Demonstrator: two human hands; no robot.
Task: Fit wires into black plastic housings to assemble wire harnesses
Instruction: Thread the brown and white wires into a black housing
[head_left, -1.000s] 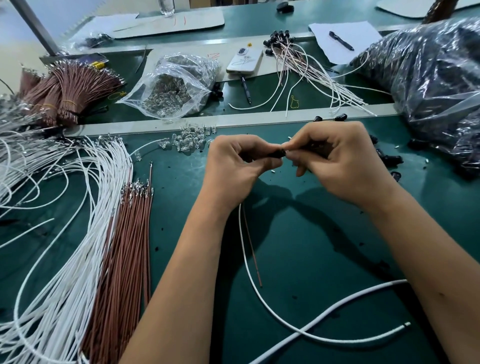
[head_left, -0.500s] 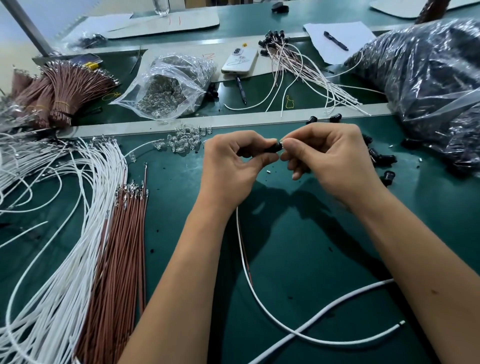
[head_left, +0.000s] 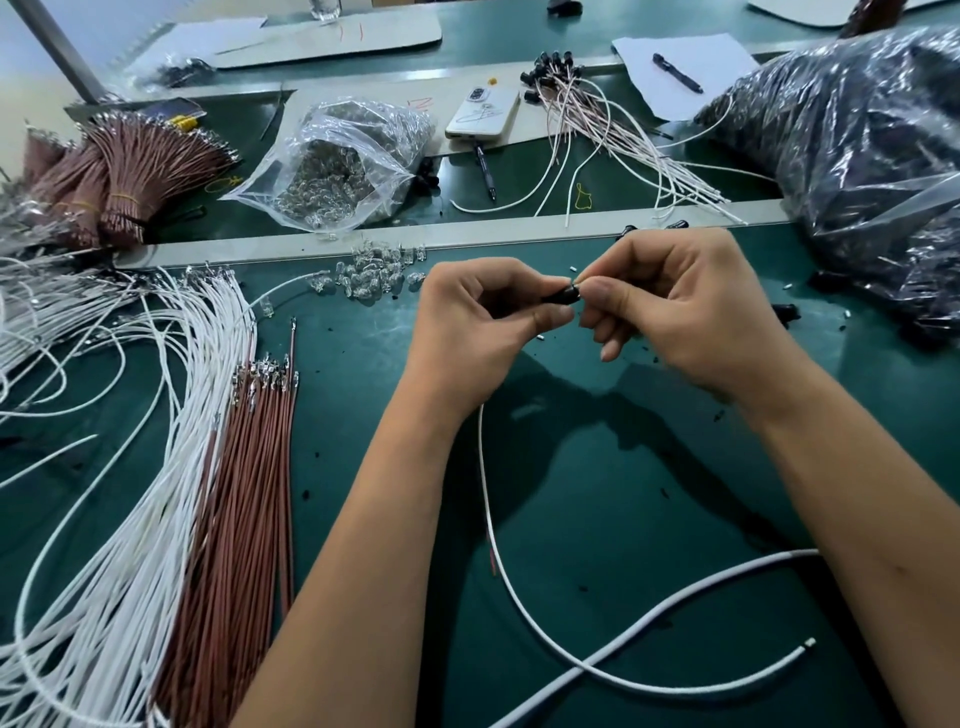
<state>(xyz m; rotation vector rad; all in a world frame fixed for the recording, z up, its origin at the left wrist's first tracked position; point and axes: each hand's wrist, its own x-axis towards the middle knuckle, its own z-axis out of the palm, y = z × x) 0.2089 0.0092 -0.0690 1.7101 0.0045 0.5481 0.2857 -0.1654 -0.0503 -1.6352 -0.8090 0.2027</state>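
While the left hand (head_left: 483, 322) pinches the black housing (head_left: 566, 296) just above centre and the right hand (head_left: 691, 306) pinches at its 3 o'clock end, seating looks underway; the white wire (head_left: 498, 551) trailing toward 5 o'clock next needs a firm push home.

Left hand (head_left: 478, 317) and right hand (head_left: 680, 306) raised together, fingertips pinched — nearly touching, forearms converging

Left of the clear plastic bag of small clear parts (head_left: 337, 166) lay bundled brown wires (head_left: 130, 176) (a white phone (head_left: 483, 114) lay right); loose white wires (head_left: 130, 467) lay before it.
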